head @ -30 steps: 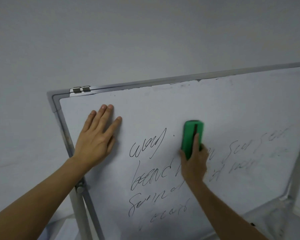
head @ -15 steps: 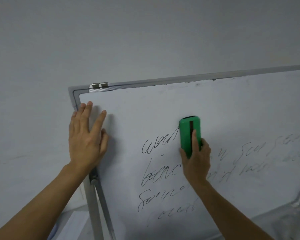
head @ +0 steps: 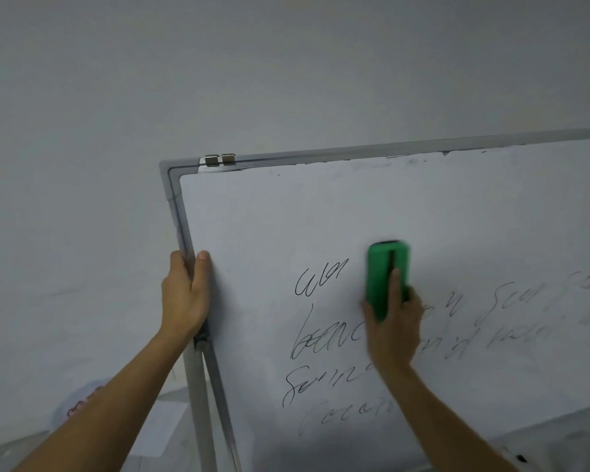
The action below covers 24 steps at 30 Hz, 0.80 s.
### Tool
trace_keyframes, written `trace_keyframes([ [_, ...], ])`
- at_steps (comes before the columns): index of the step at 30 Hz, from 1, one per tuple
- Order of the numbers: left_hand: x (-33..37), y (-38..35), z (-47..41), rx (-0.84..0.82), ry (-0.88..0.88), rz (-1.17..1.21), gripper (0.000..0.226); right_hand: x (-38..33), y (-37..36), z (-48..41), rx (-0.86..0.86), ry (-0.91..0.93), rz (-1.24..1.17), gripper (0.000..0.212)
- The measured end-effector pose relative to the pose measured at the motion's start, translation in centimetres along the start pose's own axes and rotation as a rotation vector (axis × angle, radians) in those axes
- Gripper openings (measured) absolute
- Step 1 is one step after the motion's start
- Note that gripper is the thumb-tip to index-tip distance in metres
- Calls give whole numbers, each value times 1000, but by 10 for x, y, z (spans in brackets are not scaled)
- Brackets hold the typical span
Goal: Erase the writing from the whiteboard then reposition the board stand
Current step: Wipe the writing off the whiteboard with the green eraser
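Note:
The whiteboard (head: 355,212) with a grey metal frame fills the right of the view, tilted on its stand (head: 198,396). Black handwriting (head: 321,342) covers its lower middle, and fainter smeared writing lies to the right. My right hand (head: 390,328) grips a green eraser (head: 385,274) and presses it flat on the board just right of the top word. My left hand (head: 184,294) grips the board's left frame edge, thumb on the front face and fingers wrapped behind.
A plain grey wall (head: 218,63) stands behind the board. Two small metal clips (head: 219,159) sit on the top frame near the left corner. Pale papers (head: 157,427) lie on the floor at lower left, beside the stand's leg.
My left hand slid from lying flat on the board's face to gripping its left frame edge. The eraser wiped over the end of the top word, shortening it. The view shifted left.

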<state>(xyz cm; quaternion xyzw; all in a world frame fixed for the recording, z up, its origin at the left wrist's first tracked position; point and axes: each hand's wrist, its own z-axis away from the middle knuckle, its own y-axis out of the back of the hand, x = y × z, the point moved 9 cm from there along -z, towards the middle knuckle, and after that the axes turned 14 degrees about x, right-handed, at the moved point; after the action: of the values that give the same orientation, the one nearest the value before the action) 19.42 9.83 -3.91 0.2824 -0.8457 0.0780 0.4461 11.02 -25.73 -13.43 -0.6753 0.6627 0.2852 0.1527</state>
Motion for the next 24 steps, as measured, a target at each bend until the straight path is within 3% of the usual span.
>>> trace_keyframes([
  [4,-3,0,-2,25,-24,-42,35,-38,-20,111,-222,539,20,108],
  [6,-5,3,-3,29,-39,-44,35,-37,-19,99,-211,639,26,105],
  [8,-6,5,-5,26,-36,-42,36,-33,-7,47,-100,485,41,96],
  [11,-5,2,-2,19,-26,-39,38,-5,9,-27,68,-7,-34,87],
  [13,-5,0,1,19,-25,-34,39,-9,8,-23,83,-114,-41,86],
  [15,-6,0,2,24,-26,-33,40,-32,-3,22,4,71,-14,88],
  [19,-7,0,-1,33,-33,-50,37,-57,-21,125,-216,665,52,98],
  [21,-7,1,-1,27,-32,-48,38,-54,-16,100,-158,708,53,91],
  [24,-7,1,-2,29,-34,-55,40,-51,-3,19,-19,433,39,85],
])
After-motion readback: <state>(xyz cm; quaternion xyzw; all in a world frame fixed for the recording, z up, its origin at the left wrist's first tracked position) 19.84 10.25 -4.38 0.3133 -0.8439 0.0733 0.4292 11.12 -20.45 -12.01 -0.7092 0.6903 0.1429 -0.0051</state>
